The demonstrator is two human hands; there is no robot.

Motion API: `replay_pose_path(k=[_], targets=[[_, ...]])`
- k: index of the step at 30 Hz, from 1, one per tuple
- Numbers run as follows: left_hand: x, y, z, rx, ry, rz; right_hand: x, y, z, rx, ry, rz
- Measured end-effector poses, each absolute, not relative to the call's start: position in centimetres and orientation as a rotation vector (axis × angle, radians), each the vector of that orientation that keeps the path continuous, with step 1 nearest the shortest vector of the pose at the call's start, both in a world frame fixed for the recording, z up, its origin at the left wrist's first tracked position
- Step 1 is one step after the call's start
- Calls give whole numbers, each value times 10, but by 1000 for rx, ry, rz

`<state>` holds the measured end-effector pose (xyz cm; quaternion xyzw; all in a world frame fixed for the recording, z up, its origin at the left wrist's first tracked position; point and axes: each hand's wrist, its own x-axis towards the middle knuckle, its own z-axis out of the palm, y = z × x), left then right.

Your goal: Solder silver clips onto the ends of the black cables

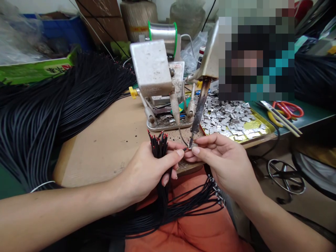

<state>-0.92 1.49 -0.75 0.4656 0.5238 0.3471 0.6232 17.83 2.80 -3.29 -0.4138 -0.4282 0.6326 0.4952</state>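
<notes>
My left hand [149,168] is closed round a bundle of thin black wires [158,144] with red tips, standing upright above my fist. Its thumb and forefinger pinch one wire end toward the soldering iron tip [191,141]. My right hand [223,157] pinches a small metal terminal [193,145] right under that tip. The iron [200,105] slants down from a fixed metal soldering stand [157,80]. Several finished black wires [199,199] with metal ends hang over my lap.
A yellow tray of small metal terminals [267,126] lies right of the stand. Red-handled scissors [288,109] and tweezers lie further right. A big heap of black cables [52,108] covers the left. A solder spool [162,33] stands behind. A person sits opposite.
</notes>
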Motion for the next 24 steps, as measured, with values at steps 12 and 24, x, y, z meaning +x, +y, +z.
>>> replay_pose_path(k=[12, 24], targets=[[-9, 15, -9, 1052, 1171, 807, 176, 28, -35, -1002, -1061, 1495], [-10, 15, -10, 1008, 1118, 836, 176, 27, -33, -989, -1059, 1489]])
